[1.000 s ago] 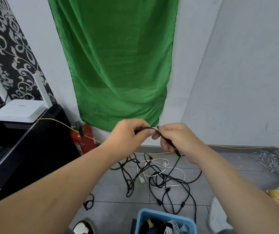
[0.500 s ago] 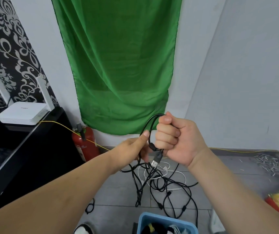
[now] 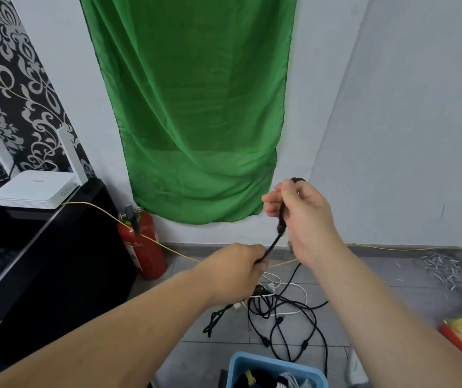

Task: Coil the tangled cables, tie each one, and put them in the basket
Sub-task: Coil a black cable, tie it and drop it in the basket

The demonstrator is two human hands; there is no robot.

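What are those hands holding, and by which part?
One black cable. The right hand grips its bunched upper part; the left hand grips it lower down, with a short straight stretch between them.

Bare floor runs between the black cabinet and the blue basket at the near edge. Tangled cables cover the floor's middle; a fire extinguisher and a yellow wire line its far edge.

Soft, even light is spread throughout, and only faint shadows are cast. Straight lines are bent toward the edges, and the right hand is slightly blurred.
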